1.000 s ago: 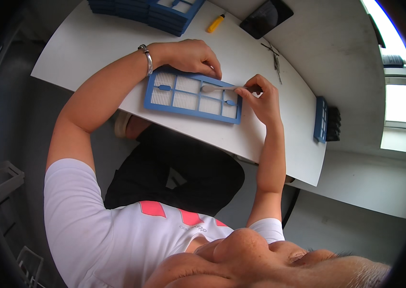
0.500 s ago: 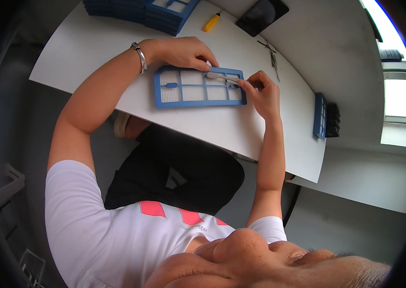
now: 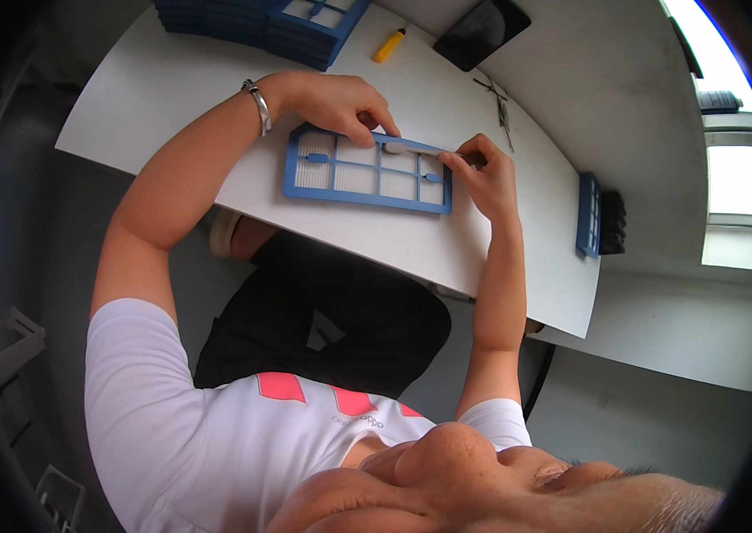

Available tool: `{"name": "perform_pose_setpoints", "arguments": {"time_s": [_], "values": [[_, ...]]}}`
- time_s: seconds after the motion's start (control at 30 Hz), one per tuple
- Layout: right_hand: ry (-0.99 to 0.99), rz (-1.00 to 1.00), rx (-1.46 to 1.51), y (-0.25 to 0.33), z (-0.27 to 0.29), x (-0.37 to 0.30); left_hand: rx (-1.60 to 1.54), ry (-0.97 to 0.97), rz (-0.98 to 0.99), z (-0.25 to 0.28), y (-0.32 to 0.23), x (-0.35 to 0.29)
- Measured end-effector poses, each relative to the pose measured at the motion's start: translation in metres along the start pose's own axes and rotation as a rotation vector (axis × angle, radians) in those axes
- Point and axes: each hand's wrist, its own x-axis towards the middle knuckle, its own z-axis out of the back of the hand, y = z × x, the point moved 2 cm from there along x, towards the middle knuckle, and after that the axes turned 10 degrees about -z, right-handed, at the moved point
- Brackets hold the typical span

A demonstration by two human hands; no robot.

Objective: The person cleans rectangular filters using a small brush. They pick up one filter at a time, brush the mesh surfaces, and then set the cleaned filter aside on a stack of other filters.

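A rectangular air filter (image 3: pixel 367 199), with a blue frame and ribs over white pleats, lies flat on the table, its right end angled toward me. Reaching over from the far side, my left hand (image 3: pixel 336 105) grips its far edge with thumb and index finger. My right hand (image 3: pixel 489 178), just off the filter's right end, pinches the thin handle of a pale toothbrush-like brush (image 3: pixel 395 148). The brush's wider head rests over the upper middle of the filter, close to my left fingertips. Which way its bristles face is too small to tell.
Stacked blue filters (image 3: pixel 256 34) stand at the table's far left. Beyond my hands lie a yellow-handled tool (image 3: pixel 389 44), a dark tablet-like panel (image 3: pixel 482 34) and thin metal tools (image 3: pixel 502 108). Another blue-framed filter (image 3: pixel 588 215) stands at the right edge, beside black pieces (image 3: pixel 612 222).
The filter has turned slightly, its right end swinging toward me. My left thumb has shifted left along the far edge, and the brush head has moved slightly nearer me.
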Motion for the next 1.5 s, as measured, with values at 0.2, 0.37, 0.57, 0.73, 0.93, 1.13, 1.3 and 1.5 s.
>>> {"name": "perform_pose_setpoints", "arguments": {"time_s": [0.2, 0.37, 0.57, 0.73, 0.93, 1.13, 1.3, 1.5], "values": [[-0.037, -0.015, -0.023, 0.007, -0.001, -0.004, -0.011, -0.033, 0.024, -0.002, 0.002, 0.0], [0.175, -0.083, -0.077, 0.003, 0.01, -0.005, 0.007, 0.012, 0.035, -0.001, 0.0, 0.003], [0.046, -0.053, 0.003, -0.003, 0.003, 0.0, 0.013, -0.037, 0.005, -0.005, 0.008, 0.002], [0.04, -0.044, -0.026, 0.003, 0.007, -0.004, 0.01, -0.011, 0.036, -0.002, 0.004, 0.003], [0.189, -0.073, -0.037, -0.006, 0.016, -0.002, 0.019, -0.019, 0.012, -0.004, 0.004, 0.003], [0.043, -0.028, -0.013, -0.006, 0.012, -0.001, 0.016, -0.052, 0.044, -0.002, 0.004, 0.003], [0.134, -0.017, -0.04, -0.004, 0.017, -0.004, 0.02, -0.045, 0.018, -0.002, 0.004, 0.005], [-0.076, -0.031, -0.046, 0.002, 0.013, -0.003, 0.007, -0.091, 0.029, -0.001, 0.004, 0.003]]}}
